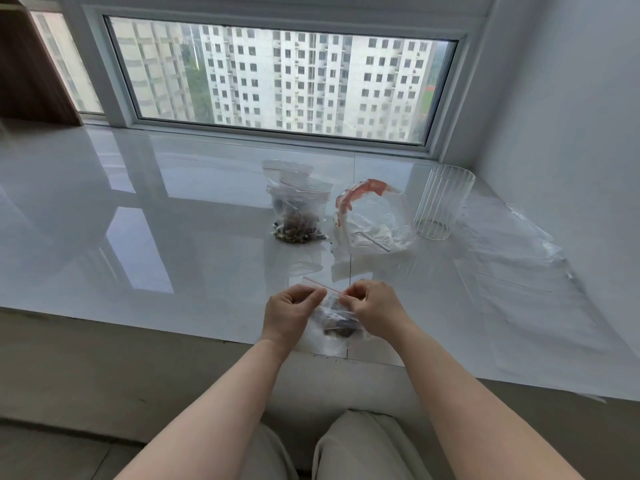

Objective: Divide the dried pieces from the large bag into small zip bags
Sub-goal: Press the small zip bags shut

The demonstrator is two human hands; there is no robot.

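- Left hand [290, 311] pinching the left end of the red zip strip of a small zip bag [335, 323], fingers curled in against the thumb.
- Right hand [370, 306] pinching the same strip at its right end, fingers likewise curled; both hands holding the bag just above the near edge of the worktop [138, 220].
- Hanging between the hands, clear film with a dark clump of dried pieces [341, 329] sagging in the bottom.
- Standing further back near the middle, filled small bags [298, 209] leaning together, red-lined at the top, mixed brown pieces heaped in their bases.
- Lying just right of those, the large bag [375, 220], crumpled clear plastic with an orange-red band at its mouth, looking mostly emptied.
- Standing beside that, toward the wall, a ribbed clear cup [441, 202], upright and cylindrical.
- Spreading across the right side up to the wall, flat clear plastic sheets [512, 254], some overhanging the front edge.
- Leaving broad open room on the left half, glossy white surface mirroring the window [277, 81] behind.
- Dropping off below the front edge, a rough grey ledge face, with light trouser knees [346, 441] underneath.
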